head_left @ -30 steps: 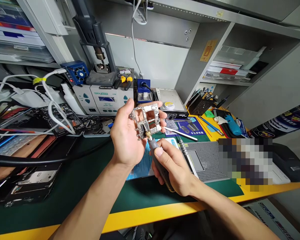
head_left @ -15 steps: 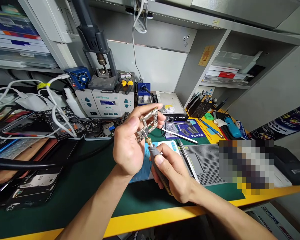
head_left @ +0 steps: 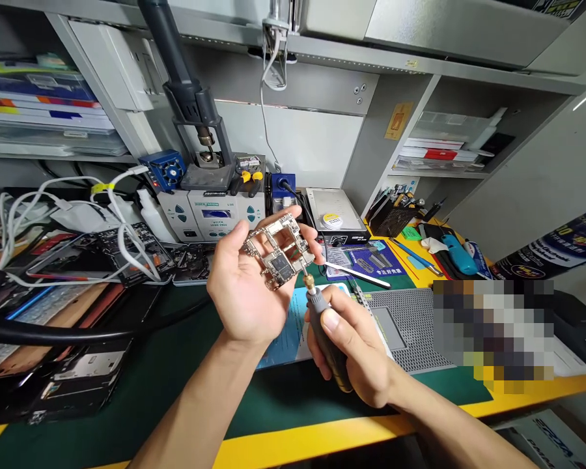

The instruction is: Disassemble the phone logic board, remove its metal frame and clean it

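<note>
A phone circuit board (head_left: 280,263) with open cut-outs and a dark chip rests tilted across the palm and fingers of my left hand (head_left: 244,293). The thumb is up at its left edge, with fingers behind it. My right hand (head_left: 354,339) is closed round a grey pen-shaped rotary tool (head_left: 325,326). The tool's brass chuck points up at the lower right edge of the board. Its thin tip is at the board's edge; contact cannot be made out. A blue-and-white card (head_left: 286,335) lies beneath both hands.
White tweezers (head_left: 356,273) lie beyond my right hand, and a grey perforated mat (head_left: 420,326) is to the right. A soldering station (head_left: 215,221) stands behind. Opened phones (head_left: 78,371) and a thick black hose (head_left: 102,334) occupy the left. A black pen holder (head_left: 393,218) is at back right.
My left hand has turned the circuit board from nearly edge-on to show its face. The tool tip has shifted from the board's lower left part to its lower right edge. The view has tilted slightly.
</note>
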Action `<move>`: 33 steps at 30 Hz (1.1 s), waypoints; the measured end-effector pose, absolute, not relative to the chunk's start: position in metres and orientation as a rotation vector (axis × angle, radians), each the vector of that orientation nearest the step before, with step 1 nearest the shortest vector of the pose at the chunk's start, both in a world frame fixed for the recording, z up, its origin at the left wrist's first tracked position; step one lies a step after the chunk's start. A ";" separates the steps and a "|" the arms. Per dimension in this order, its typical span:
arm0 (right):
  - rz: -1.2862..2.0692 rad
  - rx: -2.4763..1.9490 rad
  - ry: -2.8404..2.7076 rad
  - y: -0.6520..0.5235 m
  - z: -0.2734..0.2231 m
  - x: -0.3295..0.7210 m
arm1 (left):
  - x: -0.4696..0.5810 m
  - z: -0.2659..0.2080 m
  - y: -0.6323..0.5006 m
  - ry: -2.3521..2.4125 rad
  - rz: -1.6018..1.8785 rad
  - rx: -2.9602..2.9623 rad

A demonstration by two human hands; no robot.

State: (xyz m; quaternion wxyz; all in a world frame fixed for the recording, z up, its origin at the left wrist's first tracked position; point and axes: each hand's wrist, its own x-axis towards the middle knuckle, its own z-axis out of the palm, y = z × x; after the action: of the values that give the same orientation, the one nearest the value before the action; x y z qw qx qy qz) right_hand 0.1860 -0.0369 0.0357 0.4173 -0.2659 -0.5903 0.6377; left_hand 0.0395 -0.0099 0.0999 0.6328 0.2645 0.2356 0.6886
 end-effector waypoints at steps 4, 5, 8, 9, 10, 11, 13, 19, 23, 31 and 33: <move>1.563 -0.682 -1.448 -0.037 0.036 0.186 | 0.036 0.100 -0.008 0.527 1.506 0.537; 1.560 -0.686 -1.445 -0.037 0.036 0.186 | 0.036 0.101 -0.008 0.526 1.496 0.530; 1.529 -0.680 -1.457 -0.040 0.035 0.188 | 0.035 0.102 -0.008 0.514 1.480 0.522; 1.494 -0.678 -1.478 -0.040 0.035 0.189 | 0.036 0.102 -0.008 0.511 1.481 0.517; 1.429 -0.682 -1.511 -0.039 0.035 0.191 | 0.036 0.102 -0.007 0.512 1.489 0.515; 1.334 -0.697 -1.549 -0.037 0.034 0.193 | 0.037 0.101 -0.006 0.519 1.503 0.515; 1.100 -0.754 -1.578 -0.030 0.034 0.197 | 0.038 0.097 -0.003 0.543 1.540 0.518; 0.759 -0.995 -1.410 0.009 0.042 0.220 | 0.037 0.077 0.015 0.625 1.589 0.476; 0.662 -1.239 -1.529 0.015 0.054 0.252 | 0.032 0.074 0.021 0.598 1.575 0.480; 0.286 -1.827 -1.862 0.023 0.066 0.315 | 0.030 0.078 0.016 0.570 1.472 0.475; 0.269 -1.906 -1.988 0.025 0.065 0.324 | 0.027 0.079 0.014 0.582 1.411 0.472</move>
State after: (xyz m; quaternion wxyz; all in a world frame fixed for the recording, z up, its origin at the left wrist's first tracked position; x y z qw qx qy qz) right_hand 0.3236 0.0253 0.0655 0.1861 -0.6768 -0.7058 0.0955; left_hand 0.0266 0.0136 0.0794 0.6976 0.2116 0.2609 0.6328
